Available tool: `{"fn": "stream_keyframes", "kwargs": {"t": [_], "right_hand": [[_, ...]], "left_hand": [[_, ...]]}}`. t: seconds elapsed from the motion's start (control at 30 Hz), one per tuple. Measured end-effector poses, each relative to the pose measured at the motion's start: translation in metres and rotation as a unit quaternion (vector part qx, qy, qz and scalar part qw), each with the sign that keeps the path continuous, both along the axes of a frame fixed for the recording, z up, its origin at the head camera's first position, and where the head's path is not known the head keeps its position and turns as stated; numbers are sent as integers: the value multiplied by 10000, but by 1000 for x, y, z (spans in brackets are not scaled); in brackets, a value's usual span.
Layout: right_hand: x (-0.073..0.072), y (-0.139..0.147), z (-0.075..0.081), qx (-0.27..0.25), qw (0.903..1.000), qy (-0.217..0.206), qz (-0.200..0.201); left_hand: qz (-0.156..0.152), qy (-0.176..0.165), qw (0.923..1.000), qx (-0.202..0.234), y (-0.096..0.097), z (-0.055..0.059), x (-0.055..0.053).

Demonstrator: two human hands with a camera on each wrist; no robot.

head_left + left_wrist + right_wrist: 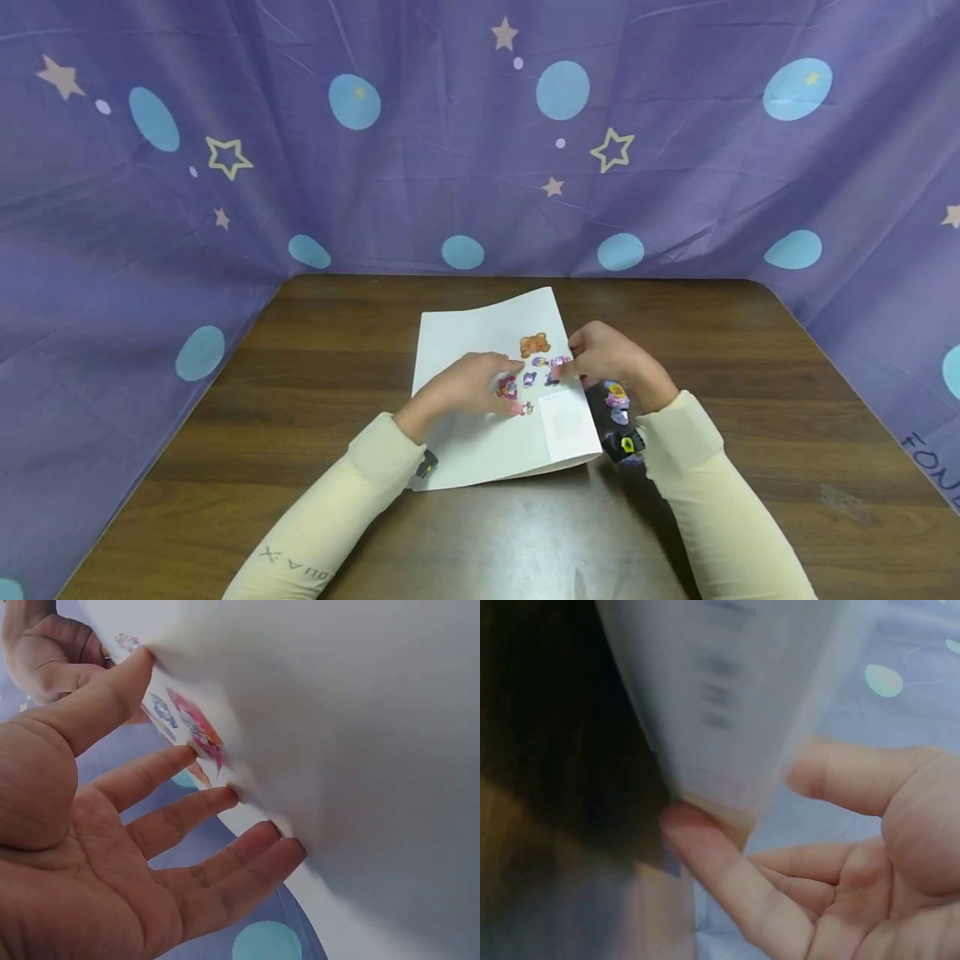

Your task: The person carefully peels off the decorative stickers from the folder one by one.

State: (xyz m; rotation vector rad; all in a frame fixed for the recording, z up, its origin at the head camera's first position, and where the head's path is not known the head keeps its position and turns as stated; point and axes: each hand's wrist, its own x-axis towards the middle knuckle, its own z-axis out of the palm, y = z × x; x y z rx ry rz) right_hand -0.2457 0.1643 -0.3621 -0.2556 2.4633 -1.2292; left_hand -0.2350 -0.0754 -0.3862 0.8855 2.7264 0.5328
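The left hand [474, 383] was kinda splayed, fingertips on the white paper [465, 333] beneath it, while the right hand [609, 354] pinched that paper's edge, stickers [529, 379] mostly between them, so light pressure probably worked best against creasing.

Matt white paper on brown, glossy wood grain.
The tabletop [337, 367] looks like wood or wood laminate, smooth, streaked with darker grain, and throws back a pale shine towards its near edge. Well in from its corners, the white paper [472, 450] is smooth, dull and thin enough to bend; the stickers [535, 344] on it look like printed paper or film. Near the table's right edge a film patch [843, 504] is see-through. Beyond the far edge hangs creased cloth [450, 167], softly lustrous; the sleeves [337, 508] are matt fabric.
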Motion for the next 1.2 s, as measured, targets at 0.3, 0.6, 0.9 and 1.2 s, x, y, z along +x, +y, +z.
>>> {"fn": "stream_keyframes", "kwargs": {"t": [0.3, 0.6, 0.9, 1.2], "right_hand": [[-4, -1, -8, 823, 9962, -5, 296], [-5, -4, -12, 1603, 9871, 21, 64], [-1, -5, -13, 1951, 9806, 189, 100], [0, -7, -13, 2183, 9755, 237, 101]], "left_hand": [[44, 217, 9992, -346, 6, -7, 6], [60, 270, 9966, -771, 15, -8, 11], [168, 73, 9937, -1102, 19, -6, 17], [106, 85, 9882, -1526, 21, -7, 22]]}}
